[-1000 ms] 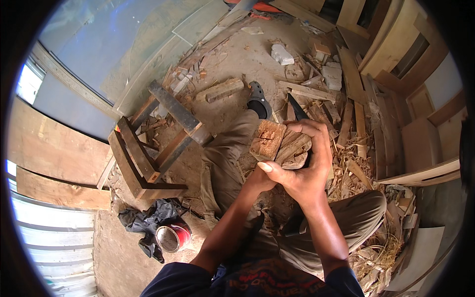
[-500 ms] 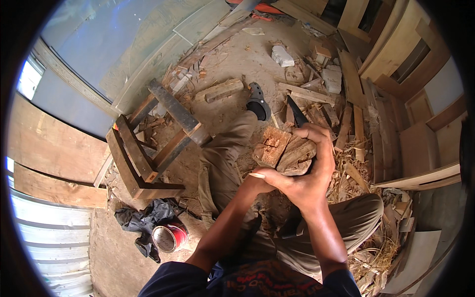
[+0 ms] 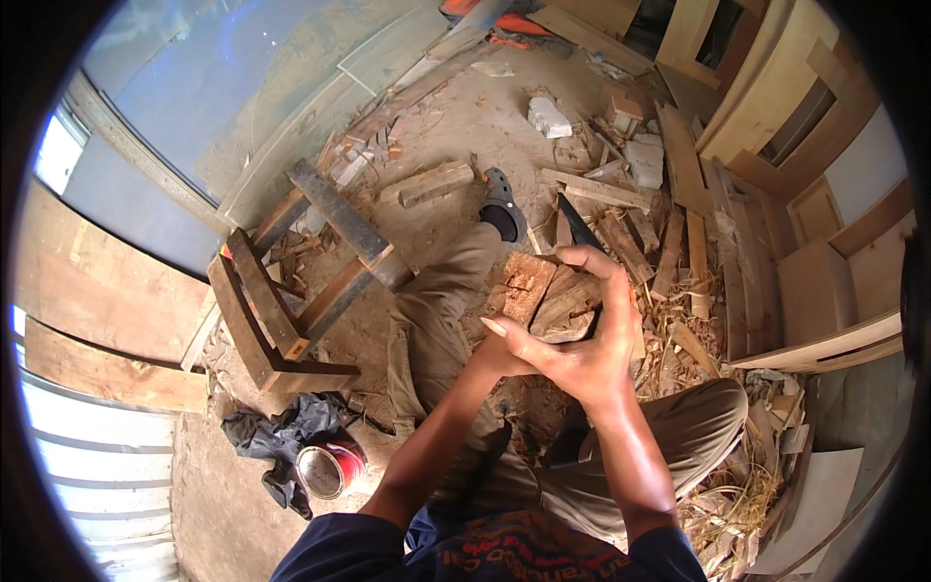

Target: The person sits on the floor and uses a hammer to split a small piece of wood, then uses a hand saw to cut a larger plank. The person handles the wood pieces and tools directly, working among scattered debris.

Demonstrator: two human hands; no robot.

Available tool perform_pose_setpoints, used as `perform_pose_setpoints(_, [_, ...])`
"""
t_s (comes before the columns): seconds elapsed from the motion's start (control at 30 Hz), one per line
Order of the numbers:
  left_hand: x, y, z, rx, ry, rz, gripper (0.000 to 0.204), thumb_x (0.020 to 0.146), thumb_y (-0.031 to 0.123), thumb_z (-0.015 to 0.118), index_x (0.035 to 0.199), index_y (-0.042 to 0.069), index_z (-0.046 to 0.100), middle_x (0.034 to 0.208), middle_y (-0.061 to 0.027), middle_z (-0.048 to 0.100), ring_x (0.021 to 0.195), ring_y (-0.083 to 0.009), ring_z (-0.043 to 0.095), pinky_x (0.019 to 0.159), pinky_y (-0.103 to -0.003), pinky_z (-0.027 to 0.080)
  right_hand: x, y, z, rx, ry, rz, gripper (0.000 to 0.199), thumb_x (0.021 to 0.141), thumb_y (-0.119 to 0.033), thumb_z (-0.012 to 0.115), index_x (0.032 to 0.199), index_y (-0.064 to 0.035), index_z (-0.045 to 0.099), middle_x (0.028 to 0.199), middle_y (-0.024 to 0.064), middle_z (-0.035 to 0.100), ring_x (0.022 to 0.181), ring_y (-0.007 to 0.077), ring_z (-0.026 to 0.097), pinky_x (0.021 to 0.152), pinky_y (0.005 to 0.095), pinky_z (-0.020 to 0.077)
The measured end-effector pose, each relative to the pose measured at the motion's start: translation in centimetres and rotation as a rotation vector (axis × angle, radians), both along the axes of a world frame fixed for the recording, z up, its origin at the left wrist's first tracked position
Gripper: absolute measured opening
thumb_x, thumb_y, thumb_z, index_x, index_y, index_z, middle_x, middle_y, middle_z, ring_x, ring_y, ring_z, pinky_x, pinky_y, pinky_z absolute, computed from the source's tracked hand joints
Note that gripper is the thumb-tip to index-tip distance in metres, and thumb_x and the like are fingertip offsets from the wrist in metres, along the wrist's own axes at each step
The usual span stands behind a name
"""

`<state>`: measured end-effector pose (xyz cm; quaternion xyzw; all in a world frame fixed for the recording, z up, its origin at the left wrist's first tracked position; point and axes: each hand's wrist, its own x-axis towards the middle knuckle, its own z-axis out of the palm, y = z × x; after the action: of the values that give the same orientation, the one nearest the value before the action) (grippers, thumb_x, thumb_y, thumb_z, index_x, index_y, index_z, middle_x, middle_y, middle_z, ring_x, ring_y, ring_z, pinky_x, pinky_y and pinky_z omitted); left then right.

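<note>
Watching the head feed here: both hands are wrapped around a chunky wood block (image 3: pixel 543 296) held up over the lap, roughly dead centre of the view. The right hand (image 3: pixel 587 339) is clenched over the block from the 3 o'clock side, fingers curled across its top, while the left hand (image 3: pixel 499 354) is mostly hidden behind it, with the thumb pressed on the lower edge, so it looks like a grip too. A dark blade-like tool (image 3: pixel 579 228) pokes out at 12 o'clock from the block. I'd guess the shaping is partway: the block's face is rough and split, with plenty of wood shavings (image 3: pixel 698 339) on the floor at 3 o'clock, but nothing like a finished shape. A red tin can (image 3: pixel 330 468) sits at 8 o'clock.
</note>
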<state>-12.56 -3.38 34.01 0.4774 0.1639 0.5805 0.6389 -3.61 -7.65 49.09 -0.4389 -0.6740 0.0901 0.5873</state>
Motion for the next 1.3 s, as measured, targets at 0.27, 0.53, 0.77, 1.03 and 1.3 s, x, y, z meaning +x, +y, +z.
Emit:
perform_pose_setpoints(0.27, [1.0, 0.1, -0.2, -0.026, -0.054, 0.039, 0.064, 0.077, 0.035, 0.069, 0.128, 0.0, 0.052, 0.115, -0.0142, 0.062, 0.105, -0.0273, 0.063, 0.094, -0.042, 0.051, -0.5, 0.5, 2.0, -0.031, -0.057, 0.038, 0.076, 0.065, -0.027, 0.094, 0.121, -0.001, 0.049, 0.108, 0.0208, 0.066, 0.091, 0.0287, 0.071, 0.077, 0.0372, 0.0586])
perform_pose_setpoints(0.53, [0.2, 0.5, -1.3, -0.098, -0.336, 0.18, 0.059, 0.078, 0.028, 0.071, 0.127, 0.001, 0.054, 0.113, -0.0136, 0.063, 0.103, -0.0275, 0.064, 0.094, -0.043, 0.052, -1.6, 3.5, 4.1, -0.216, -0.087, 0.326, 0.109, 0.067, -0.044, 0.09, 0.145, 0.0002, 0.029, 0.13, 0.029, 0.054, 0.126, 0.0385, 0.054, 0.106, 0.0468, 0.0434])
perform_pose_setpoints(0.77, [-6.9, 3.1, 2.7, -0.193, -0.408, 0.293, 0.069, 0.078, 0.037, 0.071, 0.131, 0.002, 0.045, 0.111, -0.0125, 0.057, 0.104, -0.028, 0.062, 0.09, -0.047, 0.055, 9.2, 2.2, 1.8, -0.536, -0.076, 0.078, 0.097, 0.08, -0.055, 0.075, 0.145, 0.0037, 0.034, 0.144, 0.0298, 0.043, 0.132, 0.0391, 0.048, 0.111, 0.0472, 0.0378])
perform_pose_setpoints(1.03, [-7.6, 5.0, 4.9, -0.251, -0.445, 0.496, 0.086, 0.076, 0.057, 0.07, 0.142, 0.012, 0.038, 0.136, -0.0143, 0.043, 0.124, -0.0304, 0.049, 0.095, -0.053, 0.051, 10.4, -0.9, -2.8, -0.841, -0.613, 0.059, 0.131, 0.059, -0.052, 0.09, 0.155, -0.0106, 0.011, 0.137, 0.0295, 0.05, 0.122, 0.0459, 0.055, 0.111, 0.0506, 0.0397])
perform_pose_setpoints(1.3, [-8.5, 4.9, 2.2, -0.368, -0.613, 0.482, 0.082, 0.073, 0.059, 0.072, 0.14, 0.019, 0.045, 0.14, -0.0086, 0.045, 0.132, -0.0335, 0.042, 0.104, -0.065, 0.04, 10.9, -3.0, -1.0, -0.697, -0.677, -0.023, 0.117, 0.066, -0.054, 0.085, 0.152, -0.0134, 0.018, 0.119, 0.0284, 0.061, 0.109, 0.0458, 0.06, 0.097, 0.0507, 0.0469])
